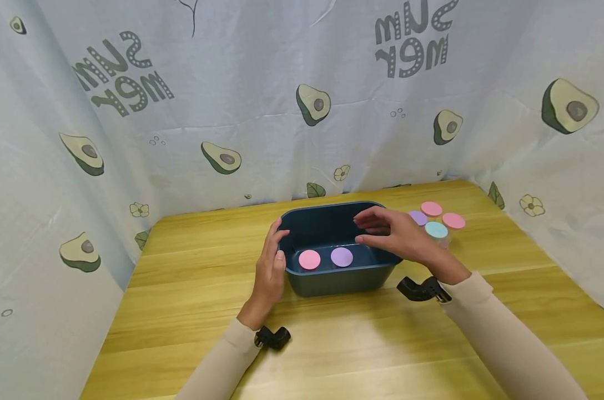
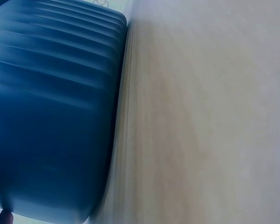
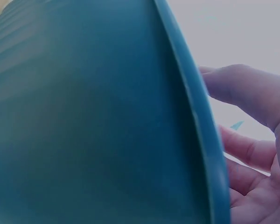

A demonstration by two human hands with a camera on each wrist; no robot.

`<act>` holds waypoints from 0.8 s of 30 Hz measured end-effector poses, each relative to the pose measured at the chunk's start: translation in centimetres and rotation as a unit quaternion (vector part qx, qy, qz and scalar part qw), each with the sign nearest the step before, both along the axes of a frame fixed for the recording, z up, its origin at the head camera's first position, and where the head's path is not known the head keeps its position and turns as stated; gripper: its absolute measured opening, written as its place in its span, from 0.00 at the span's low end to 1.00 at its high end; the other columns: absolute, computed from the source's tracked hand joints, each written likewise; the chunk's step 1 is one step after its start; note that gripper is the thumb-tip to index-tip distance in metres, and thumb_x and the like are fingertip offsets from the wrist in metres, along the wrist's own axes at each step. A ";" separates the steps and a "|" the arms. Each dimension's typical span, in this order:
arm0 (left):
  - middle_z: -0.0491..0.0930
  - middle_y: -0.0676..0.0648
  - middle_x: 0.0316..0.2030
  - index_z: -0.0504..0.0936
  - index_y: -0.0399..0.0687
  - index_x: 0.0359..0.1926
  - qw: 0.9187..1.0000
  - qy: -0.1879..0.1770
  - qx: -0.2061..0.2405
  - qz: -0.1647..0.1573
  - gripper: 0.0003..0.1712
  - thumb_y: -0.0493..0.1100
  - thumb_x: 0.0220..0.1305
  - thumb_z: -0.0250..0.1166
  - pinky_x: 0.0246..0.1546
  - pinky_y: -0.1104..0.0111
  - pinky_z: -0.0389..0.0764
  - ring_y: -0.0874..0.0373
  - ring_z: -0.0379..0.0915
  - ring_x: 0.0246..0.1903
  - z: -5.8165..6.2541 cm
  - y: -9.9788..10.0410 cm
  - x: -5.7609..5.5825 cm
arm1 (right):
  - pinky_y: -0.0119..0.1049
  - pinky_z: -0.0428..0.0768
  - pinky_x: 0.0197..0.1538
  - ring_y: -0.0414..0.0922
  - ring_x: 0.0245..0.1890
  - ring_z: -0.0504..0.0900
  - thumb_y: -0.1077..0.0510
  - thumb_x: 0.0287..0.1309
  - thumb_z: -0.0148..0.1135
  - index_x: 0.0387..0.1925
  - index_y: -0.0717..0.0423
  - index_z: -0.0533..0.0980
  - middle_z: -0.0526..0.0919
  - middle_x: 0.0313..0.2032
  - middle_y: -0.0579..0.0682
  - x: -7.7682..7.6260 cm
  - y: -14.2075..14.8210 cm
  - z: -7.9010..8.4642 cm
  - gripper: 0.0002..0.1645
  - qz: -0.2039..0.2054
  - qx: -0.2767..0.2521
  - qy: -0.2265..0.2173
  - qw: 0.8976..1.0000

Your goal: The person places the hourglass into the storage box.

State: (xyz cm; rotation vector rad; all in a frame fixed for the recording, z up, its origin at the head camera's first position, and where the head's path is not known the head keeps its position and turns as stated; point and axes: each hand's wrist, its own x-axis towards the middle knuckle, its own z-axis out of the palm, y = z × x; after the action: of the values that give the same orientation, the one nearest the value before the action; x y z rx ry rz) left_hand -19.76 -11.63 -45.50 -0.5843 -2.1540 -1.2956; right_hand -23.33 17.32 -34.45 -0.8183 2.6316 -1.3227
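at the far left hangs a pale cloth [image 1: 32, 194] printed with avocados, running on behind the wooden surface [image 1: 197, 261]. next, a beige left sleeve [image 1: 221, 361] reaches in, with a small black device [image 1: 273, 338] at the wrist. the left hand [image 1: 271, 272] lies along the left end of a dark blue bin [image 1: 339, 282], its fingers mostly straight and touching the bin near the rim; the left wrist view catches just two fingertips against the bin's wall.

the bin stands upright on the surface, its long side facing the person. inside, toward the near wall, sit a round pink lid [image 1: 309, 260] and, just right of it, a round lilac lid [image 1: 342, 257], slightly apart.

the right hand [image 1: 399, 233] hovers over the bin's right end, fingers loosely bent, thumb held away from them, nothing in between; whether it touches the rim i cannot tell.

beyond that hand, outside the bin, four lids cluster on the right: a purple lid [image 1: 418, 218] partly hidden by the hand, a far pink lid [image 1: 431, 209], a teal lid [image 1: 436, 230] above a clear body, and a rightmost pink lid [image 1: 453, 220].
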 end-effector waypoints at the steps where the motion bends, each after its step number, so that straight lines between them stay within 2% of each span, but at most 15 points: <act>1: 0.52 0.47 0.74 0.65 0.47 0.66 1.000 -0.001 -0.001 0.000 0.29 0.55 0.73 0.34 0.64 0.45 0.60 0.50 0.50 0.71 0.0 0.0 0.0 | 0.47 0.77 0.55 0.53 0.51 0.81 0.52 0.55 0.70 0.54 0.61 0.74 0.80 0.51 0.58 0.1 0.1 0.0 0.28 -0.001 -0.006 0.001 1.000; 6: 0.52 0.47 0.74 0.65 0.48 0.66 1.000 -0.004 -0.001 0.001 0.31 0.58 0.72 0.33 0.65 0.46 0.60 0.52 0.49 0.72 0.0 0.0 0.0 | 0.42 0.78 0.54 0.54 0.52 0.81 0.53 0.56 0.69 0.54 0.61 0.74 0.80 0.52 0.59 0.6 0.8 -0.1 0.27 -0.010 -0.023 0.011 1.000; 13: 0.51 0.50 0.74 0.64 0.49 0.66 1.000 -0.009 -0.005 0.000 0.31 0.58 0.72 0.33 0.65 0.48 0.60 0.53 0.49 0.72 0.0 0.0 -0.3 | 0.25 0.77 0.49 0.58 0.50 0.81 0.59 0.57 0.67 0.53 0.63 0.75 0.80 0.50 0.61 0.8 2.1 -0.5 0.23 -0.023 -0.052 0.042 0.998; 16: 0.51 0.50 0.74 0.64 0.49 0.66 1.000 -0.011 -0.005 0.004 0.31 0.57 0.72 0.33 0.65 0.47 0.60 0.53 0.49 0.72 0.0 -0.1 -0.3 | 0.22 0.77 0.48 0.55 0.50 0.81 0.60 0.58 0.66 0.53 0.64 0.75 0.80 0.50 0.61 0.8 2.6 -0.5 0.22 -0.023 -0.057 0.050 0.997; 20: 0.51 0.50 0.74 0.64 0.48 0.66 1.000 -0.012 -0.005 0.007 0.31 0.57 0.72 0.33 0.64 0.46 0.61 0.53 0.49 0.72 0.0 -0.2 -0.2 | 0.22 0.76 0.49 0.45 0.49 0.82 0.60 0.59 0.65 0.53 0.63 0.75 0.80 0.51 0.60 0.9 3.2 -0.4 0.21 -0.028 -0.052 0.054 0.997; 24: 0.51 0.50 0.74 0.64 0.49 0.66 1.000 -0.012 -0.005 0.004 0.31 0.58 0.72 0.33 0.65 0.46 0.60 0.53 0.49 0.72 -0.1 -0.2 -0.2 | 0.21 0.76 0.48 0.44 0.50 0.82 0.61 0.59 0.65 0.53 0.62 0.75 0.80 0.51 0.60 1.1 3.7 -0.3 0.21 -0.036 -0.054 0.054 0.996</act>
State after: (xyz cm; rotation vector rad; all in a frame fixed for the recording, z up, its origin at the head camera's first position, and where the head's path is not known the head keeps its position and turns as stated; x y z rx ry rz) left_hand -19.94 -11.82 -45.58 -0.5670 -2.1810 -1.2955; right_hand -22.26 20.99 -34.77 -0.8374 2.7156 -1.4925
